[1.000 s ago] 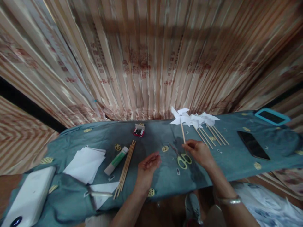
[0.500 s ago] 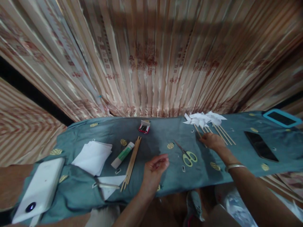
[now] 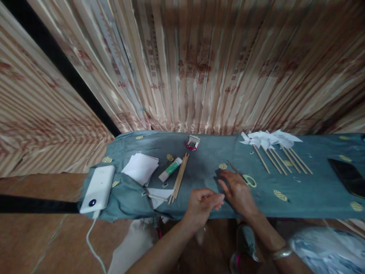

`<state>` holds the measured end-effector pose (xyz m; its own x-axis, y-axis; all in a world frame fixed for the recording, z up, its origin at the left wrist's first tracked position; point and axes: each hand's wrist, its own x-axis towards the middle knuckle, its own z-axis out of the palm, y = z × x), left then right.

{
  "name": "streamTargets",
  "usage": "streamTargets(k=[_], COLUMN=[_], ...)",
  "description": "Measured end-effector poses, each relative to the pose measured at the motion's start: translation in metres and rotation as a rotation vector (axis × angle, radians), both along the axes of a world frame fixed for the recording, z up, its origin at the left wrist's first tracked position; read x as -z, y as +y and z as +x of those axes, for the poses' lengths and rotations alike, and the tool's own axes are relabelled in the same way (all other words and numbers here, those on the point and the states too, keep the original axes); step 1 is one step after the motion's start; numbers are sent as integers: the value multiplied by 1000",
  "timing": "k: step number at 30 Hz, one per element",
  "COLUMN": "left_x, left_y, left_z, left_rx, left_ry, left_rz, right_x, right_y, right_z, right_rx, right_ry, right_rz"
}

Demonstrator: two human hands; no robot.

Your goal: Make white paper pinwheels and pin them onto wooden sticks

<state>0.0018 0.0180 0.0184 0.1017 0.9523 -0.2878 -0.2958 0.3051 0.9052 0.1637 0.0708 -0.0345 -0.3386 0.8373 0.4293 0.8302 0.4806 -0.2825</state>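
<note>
My left hand [image 3: 203, 205] is over the front edge of the cloth-covered table, fingers curled in with the thumb against them. Whatever may be inside those fingers is hidden. Just right of it, my right hand [image 3: 237, 191] hovers with thumb and fingers apart, holding nothing. Partly behind the right hand lie scissors [image 3: 250, 181] with light green handles. Farther right, several white paper pinwheels [image 3: 266, 140] on wooden sticks rest side by side. Left of my hands are several bare wooden sticks [image 3: 179, 179] and a green-and-white glue stick [image 3: 170, 169].
A small red box [image 3: 193, 142] of dark pins stands open at the back. White paper squares [image 3: 140, 167], a folded paper piece [image 3: 156, 197] and a white power bank [image 3: 98, 188] with a cable occupy the left. A black phone [image 3: 346, 176] is at the right; a curtain [image 3: 182, 68] hangs behind.
My right hand has let go of a pinwheel stick and come left, near my left hand. The pinwheel lies with the others. The view has shifted left.
</note>
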Motion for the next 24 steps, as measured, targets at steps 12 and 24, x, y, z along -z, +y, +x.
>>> streamTargets(k=[12,24], left_x=[31,73], left_y=[35,39], left_z=[-169,-220], left_rx=[-496,-416], left_ry=[951,1293], left_rz=[492,448], right_x=[31,27], right_y=[-18,-18], right_z=[-31,-32], right_rx=[19,51], right_ry=[-100,-118], right_rz=[-16,-65])
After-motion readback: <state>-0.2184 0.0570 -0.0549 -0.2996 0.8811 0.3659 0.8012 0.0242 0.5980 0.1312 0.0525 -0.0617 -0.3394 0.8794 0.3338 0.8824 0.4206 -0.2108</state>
